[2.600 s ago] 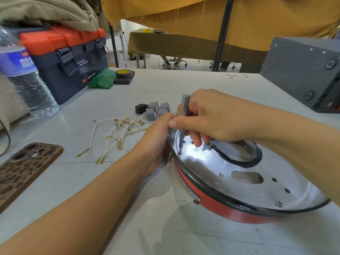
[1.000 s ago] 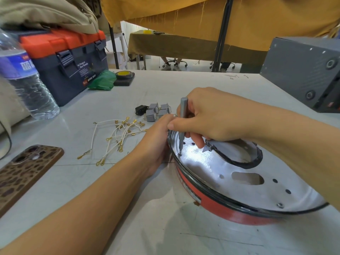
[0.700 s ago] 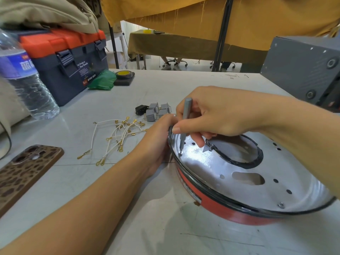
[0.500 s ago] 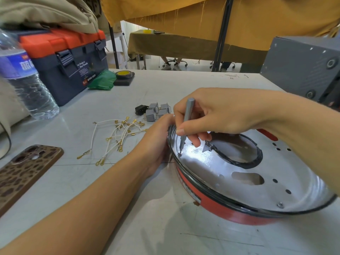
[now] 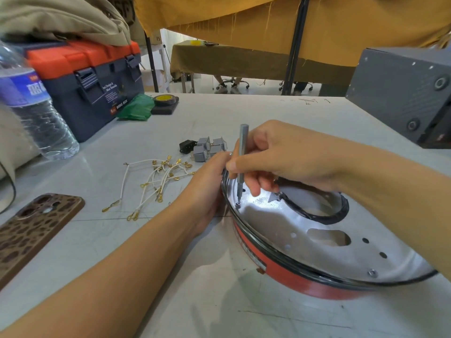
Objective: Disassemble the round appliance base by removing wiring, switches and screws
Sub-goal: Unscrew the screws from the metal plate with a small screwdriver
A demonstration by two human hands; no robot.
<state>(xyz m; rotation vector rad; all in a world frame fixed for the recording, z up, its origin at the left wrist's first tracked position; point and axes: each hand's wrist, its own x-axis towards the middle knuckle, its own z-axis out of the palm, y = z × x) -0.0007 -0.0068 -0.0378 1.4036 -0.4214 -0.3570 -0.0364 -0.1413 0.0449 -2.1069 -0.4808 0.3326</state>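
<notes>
The round appliance base [image 5: 288, 272] has a red wall, a black rim and a shiny metal inner plate, and it sits tilted on the table. My right hand [image 5: 278, 159] pinches a thin grey screwdriver [image 5: 242, 154], whose tip stands on a screw [image 5: 238, 204] at the plate's left edge. My left hand [image 5: 207, 191] grips the base's left rim. Another screw [image 5: 372, 272] sits near the front right of the plate. Loose white wires with gold terminals [image 5: 156, 184] and grey switches [image 5: 207, 148] lie on the table to the left.
A leopard-print phone [image 5: 31, 230] lies at the left front. A water bottle [image 5: 31, 106], an orange-lidded toolbox [image 5: 87, 79], green cloth [image 5: 136, 106] and a tape roll [image 5: 164, 100] stand at the back left. A grey box [image 5: 402, 93] is at the back right.
My right hand's fingers have shifted round the screwdriver, which tilted briefly and now stands nearly upright again on the same screw. The base rocked slightly. My left hand stays on the rim.
</notes>
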